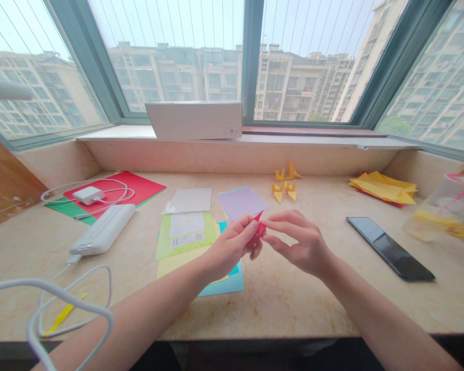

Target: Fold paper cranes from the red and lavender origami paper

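Observation:
A small red folded origami paper (260, 232) with a pointed tip sticking up is held above the counter. My left hand (237, 238) is closed on it, thumb on top and fingers curled beneath. From the other side, my right hand (299, 239) pinches its right edge with the fingertips and thumb; the exact contact is partly hidden. Beyond my hands stand several yellow origami cranes (284, 183). Below and behind the left hand lie a lilac sheet of paper (242, 202), a green patterned paper packet (183, 234) and light blue paper (224, 288).
At left are red paper (147, 186), a white charger (88, 195), a white power bank (102, 232) and looping cables (58, 289). To the right lie a black phone (390, 250), yellow paper (382, 186) and a clear plastic container (441, 211). A white box (193, 121) stands on the windowsill.

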A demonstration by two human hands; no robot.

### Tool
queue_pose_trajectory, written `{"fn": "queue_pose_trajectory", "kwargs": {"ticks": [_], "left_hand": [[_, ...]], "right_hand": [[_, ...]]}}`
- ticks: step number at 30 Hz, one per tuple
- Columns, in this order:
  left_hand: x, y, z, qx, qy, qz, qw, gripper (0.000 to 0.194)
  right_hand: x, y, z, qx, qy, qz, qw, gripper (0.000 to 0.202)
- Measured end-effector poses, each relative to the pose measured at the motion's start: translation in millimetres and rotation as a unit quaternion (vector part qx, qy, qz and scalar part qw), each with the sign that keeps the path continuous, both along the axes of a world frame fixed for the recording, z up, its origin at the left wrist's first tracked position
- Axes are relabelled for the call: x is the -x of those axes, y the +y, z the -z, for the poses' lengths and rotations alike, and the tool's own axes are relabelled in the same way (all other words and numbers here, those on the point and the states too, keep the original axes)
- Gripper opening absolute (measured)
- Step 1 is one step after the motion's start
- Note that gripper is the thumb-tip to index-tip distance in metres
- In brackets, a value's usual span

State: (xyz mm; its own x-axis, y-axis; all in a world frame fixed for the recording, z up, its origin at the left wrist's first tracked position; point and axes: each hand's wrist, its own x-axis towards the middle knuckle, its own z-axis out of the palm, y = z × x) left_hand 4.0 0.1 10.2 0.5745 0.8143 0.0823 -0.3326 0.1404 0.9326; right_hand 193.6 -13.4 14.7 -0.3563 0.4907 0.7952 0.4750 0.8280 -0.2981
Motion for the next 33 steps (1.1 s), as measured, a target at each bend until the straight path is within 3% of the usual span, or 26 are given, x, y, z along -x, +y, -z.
{"fn": "queue_pose_trajectory", "kwargs": {"ticks": [6,22,28,33], "left_hand": [[0,1,2.1,-0.041,0.009,-0.004,0.999,0.029],[-1,-2,3.7,-0.107,0.027,-0.059,0.992,0.032],[2,-3,0.4,-0.161,0.072,-0.110,0.978,0.027],[3,-2,2.6,-0.168,0.081,-0.126,0.974,0.023]], "right_hand": [[2,-2,1.1,-0.008,0.054,0.026,0.998,0.013],[-7,3,5.9,-0.143,-0.039,0.032,0.988,0.028],[-2,2,5.0,-0.120,-0.021,0.024,0.992,0.024],[5,-1,4.8,-0.030,0.046,0.007,0.998,0.013]]}}
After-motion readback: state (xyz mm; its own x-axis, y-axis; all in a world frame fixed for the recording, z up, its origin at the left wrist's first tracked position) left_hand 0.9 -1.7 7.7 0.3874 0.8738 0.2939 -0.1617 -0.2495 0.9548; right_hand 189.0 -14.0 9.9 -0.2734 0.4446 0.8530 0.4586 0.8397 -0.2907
